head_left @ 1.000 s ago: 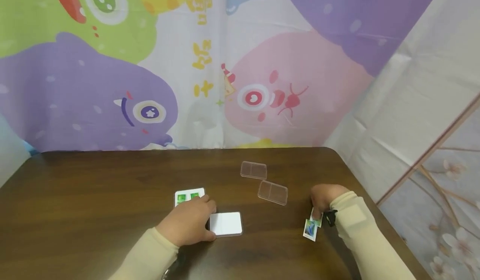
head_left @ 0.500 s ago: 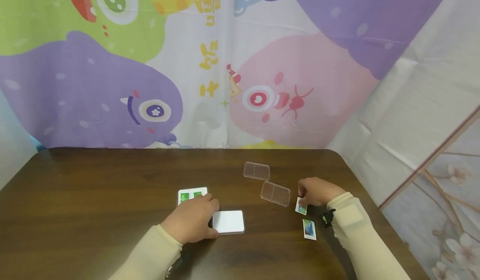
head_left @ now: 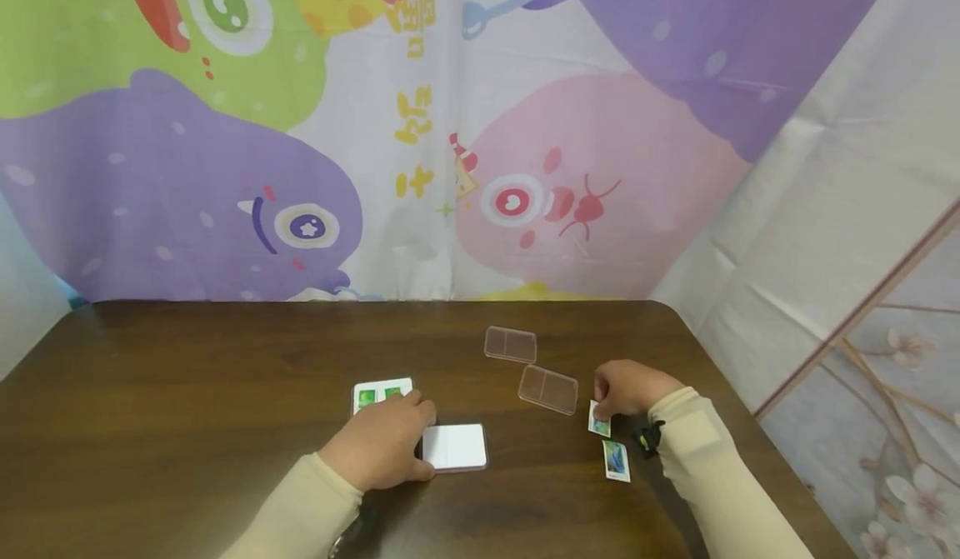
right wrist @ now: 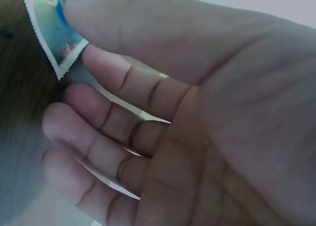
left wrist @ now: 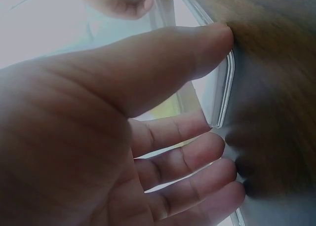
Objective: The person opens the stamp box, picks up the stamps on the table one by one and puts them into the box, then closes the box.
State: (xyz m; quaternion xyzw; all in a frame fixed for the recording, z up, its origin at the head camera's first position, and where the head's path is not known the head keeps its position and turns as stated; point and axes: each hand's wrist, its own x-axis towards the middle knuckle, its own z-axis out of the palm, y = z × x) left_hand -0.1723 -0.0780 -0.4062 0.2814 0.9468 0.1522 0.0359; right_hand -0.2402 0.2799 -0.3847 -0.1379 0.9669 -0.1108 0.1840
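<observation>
My right hand pinches a postage stamp between thumb and index finger at the right of the table. In the right wrist view that stamp shows its toothed white border and a blue-green picture. Just nearer lies a second stamp, flat on the wood. With thumb and index finger my left hand holds the left end of a thin clear case with a white inside. Behind that hand, partly covered by it, lies a white-backed case with two green stamps.
Two clear plastic covers lie near each other on the brown table, between the white case and the back edge. A cartoon-printed cloth hangs behind the table, and a flowered panel stands at the right.
My right hand has shifted left with one stamp, drawing it away from the other stamp that it overlapped. The left hand has kept its hold on the white case.
</observation>
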